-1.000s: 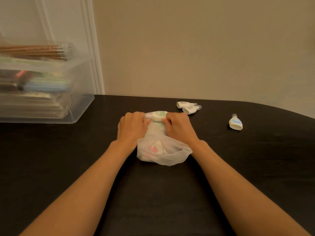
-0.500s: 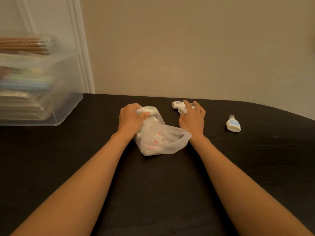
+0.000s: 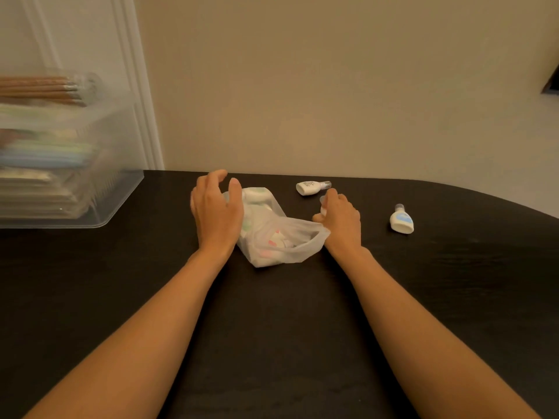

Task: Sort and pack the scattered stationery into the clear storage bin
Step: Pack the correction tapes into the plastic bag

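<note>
Lying at frame centre on the dark table (image 3: pixel 272 343), a translucent plastic bag (image 3: pixel 281 240) is flanked by both hands. The left hand (image 3: pixel 216 211) is held spread over its left side, gripping nothing; the right hand (image 3: pixel 343 222) is curled round a small white bottle (image 3: pixel 323 210). The clear storage bin (image 3: pixel 118 173) is seen upper left.

You're in what looks like a room at home. A dark wood-grain desk (image 3: pixel 272 343) butts against a plain beige wall (image 3: pixel 332 86) beyond your fingers (image 3: pixel 215 176). White moulded door trim (image 3: pixel 137 101) rises to their upper left, behind a clear storage bin (image 3: pixel 121 164) of stationery.
</note>
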Tool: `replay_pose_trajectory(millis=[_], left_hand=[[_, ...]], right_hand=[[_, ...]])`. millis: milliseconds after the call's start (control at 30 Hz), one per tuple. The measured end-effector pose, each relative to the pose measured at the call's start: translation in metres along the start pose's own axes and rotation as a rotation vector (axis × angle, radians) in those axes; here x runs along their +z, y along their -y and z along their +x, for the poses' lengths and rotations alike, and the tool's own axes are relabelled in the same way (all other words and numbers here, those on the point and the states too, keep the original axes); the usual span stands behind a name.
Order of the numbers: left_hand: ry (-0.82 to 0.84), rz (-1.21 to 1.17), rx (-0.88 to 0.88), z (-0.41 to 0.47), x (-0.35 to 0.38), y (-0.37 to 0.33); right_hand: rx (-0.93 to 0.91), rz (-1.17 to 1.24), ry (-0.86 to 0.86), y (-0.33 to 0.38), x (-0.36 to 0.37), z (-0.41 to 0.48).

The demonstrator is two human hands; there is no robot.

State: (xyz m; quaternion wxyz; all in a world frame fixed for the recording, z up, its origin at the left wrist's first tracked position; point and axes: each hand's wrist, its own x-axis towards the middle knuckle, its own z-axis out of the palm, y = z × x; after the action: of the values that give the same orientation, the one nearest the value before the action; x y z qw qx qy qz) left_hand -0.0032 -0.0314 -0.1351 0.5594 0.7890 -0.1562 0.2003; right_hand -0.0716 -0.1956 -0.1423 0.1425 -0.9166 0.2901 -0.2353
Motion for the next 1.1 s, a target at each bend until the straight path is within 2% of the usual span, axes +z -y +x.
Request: replay_pose_trajectory(millis=[100, 167, 267, 367, 433, 500, 600, 733, 867, 1000, 1100], left_hand=[[0.097, -0.102, 0.107, -0.022, -0.010, -0.011], [0.133, -0.036, 0.193, -0.036, -0.017, -0.016], [0.192, 0.158, 0.301, -0.053, -0.025, -0.022], [0.303, 0.371, 0.238, -0.060, -0.027, -0.022], [0.347, 0.415, 0.134, -0.063, -0.029, -0.020], [0.349, 0.361, 0.063, -0.066, -0.031, -0.021], [0.310, 0.259, 0.038, -0.068, -0.033, -0.024], [0.278, 0.171, 0.058, -0.074, -0.038, -0.028], [0.346, 0.150, 0.158, -0.087, -0.041, -0.034], [0.372, 0.159, 0.153, -0.096, -0.049, -0.041], [0.366, 0.196, 0.038, -0.097, -0.053, -0.046]], right_hand=[[0.052, 0.344, -0.088, -0.002, -0.014, -0.019], [0.186, 0.679, -0.137, -0.002, -0.024, -0.032], [0.393, 1.178, -0.028, -0.003, -0.038, -0.052], [0.433, 1.610, 0.097, -0.008, -0.052, -0.069], [0.411, 1.762, 0.195, -0.011, -0.062, -0.081], [0.320, 1.702, 0.310, -0.009, -0.070, -0.092], [0.176, 1.323, 0.382, 0.004, -0.072, -0.106], [0.217, 1.100, 0.250, 0.022, -0.063, -0.114], [0.322, 1.165, 0.115, 0.033, -0.055, -0.118], [0.326, 1.117, 0.299, 0.038, -0.054, -0.118], [0.385, 1.090, 0.488, 0.037, -0.065, -0.113]])
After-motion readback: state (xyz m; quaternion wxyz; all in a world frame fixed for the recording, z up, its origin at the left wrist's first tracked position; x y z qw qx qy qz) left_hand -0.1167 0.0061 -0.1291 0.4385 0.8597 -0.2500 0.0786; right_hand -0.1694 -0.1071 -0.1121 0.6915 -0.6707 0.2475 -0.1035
